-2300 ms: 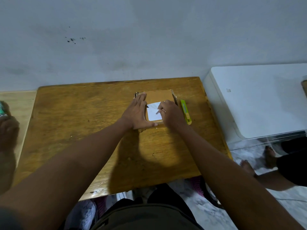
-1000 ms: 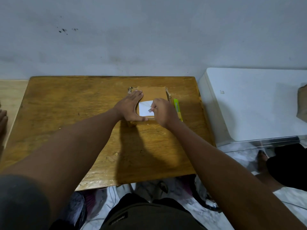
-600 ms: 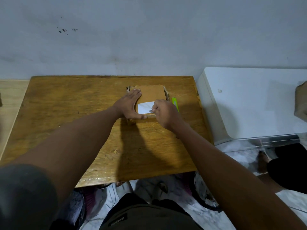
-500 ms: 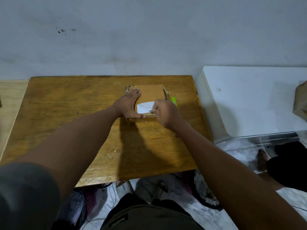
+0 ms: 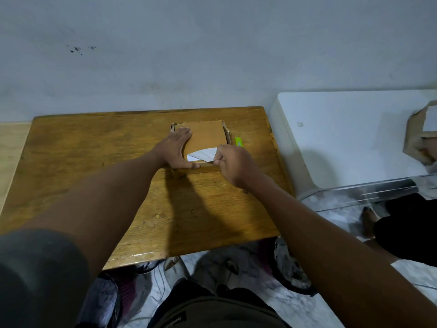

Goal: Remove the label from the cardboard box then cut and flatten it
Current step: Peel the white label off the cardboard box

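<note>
label (image 5: 203, 154): white, corner pinched between right hand (image 5: 233, 165) fingers, partly lifted off box
box (image 5: 205, 141): under both hands, on wooden table (image 5: 94, 159)
left hand (image 5: 176, 151): flat, fingers spread, pressing box
cutter (image 5: 238, 141): green, just beyond right fingers

cardboard box (image 5: 205, 136): plain brown
label (image 5: 202, 154): white, greyish on the lifted part
table (image 5: 94, 162): golden-brown wood with darker grain streaks
cutter (image 5: 238, 141): bright yellow-green
wall (image 5: 212, 55): pale grey-blue, a few dark specks upper left
cabinet (image 5: 343, 138): white
sleeve (image 5: 35, 275): dark grey
</note>
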